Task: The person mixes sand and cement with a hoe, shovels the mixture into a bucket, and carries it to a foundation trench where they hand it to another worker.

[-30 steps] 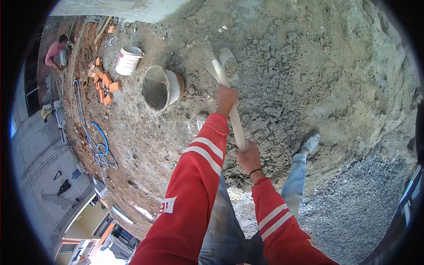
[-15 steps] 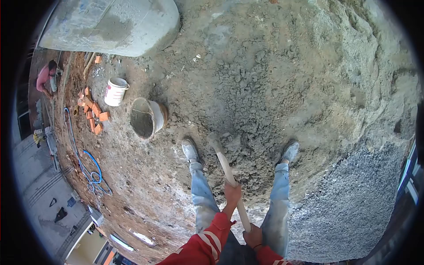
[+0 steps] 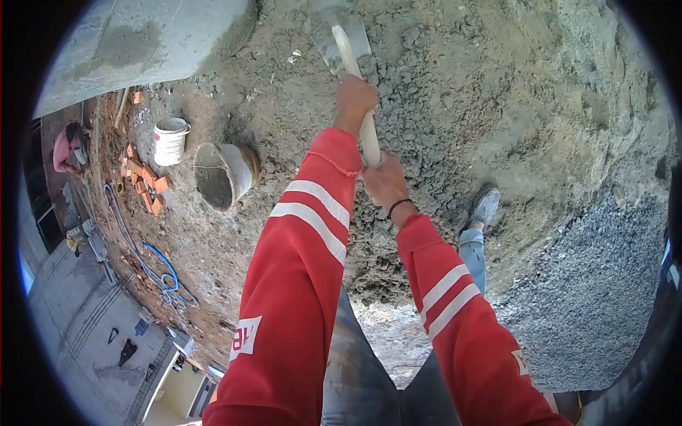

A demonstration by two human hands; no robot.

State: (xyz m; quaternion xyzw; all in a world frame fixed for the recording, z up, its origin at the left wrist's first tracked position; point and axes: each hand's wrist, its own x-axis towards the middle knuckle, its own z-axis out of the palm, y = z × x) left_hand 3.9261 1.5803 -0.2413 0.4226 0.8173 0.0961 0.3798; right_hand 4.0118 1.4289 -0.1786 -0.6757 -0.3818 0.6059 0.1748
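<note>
A pale wooden handle (image 3: pixel 369 138) runs up from between my arms to a flat, mud-coated metal blade (image 3: pixel 357 41) at the top of the view. My left hand (image 3: pixel 356 95) is wrapped round the handle near the blade. Lower down, my right hand (image 3: pixel 386 181) grips the handle's end, a dark band at its wrist. Under and beside the tool lies a spread of wet grey mortar (image 3: pixel 419 117). The blade rests on or just above the mortar's upper left part; contact cannot be made out.
A mortar-filled bucket (image 3: pixel 245 169) and a white bucket (image 3: pixel 170 140) stand at the left, near orange bricks (image 3: pixel 148 186) and a blue hose (image 3: pixel 167 264). Gravel (image 3: pixel 575 298) lies lower right. A person in pink (image 3: pixel 65 148) crouches far left. A concrete structure (image 3: pixel 156 42) fills the upper left.
Both arms have reached far forward, carrying the tool up the view, its blade now showing. My left foot is now hidden behind my sleeve.
</note>
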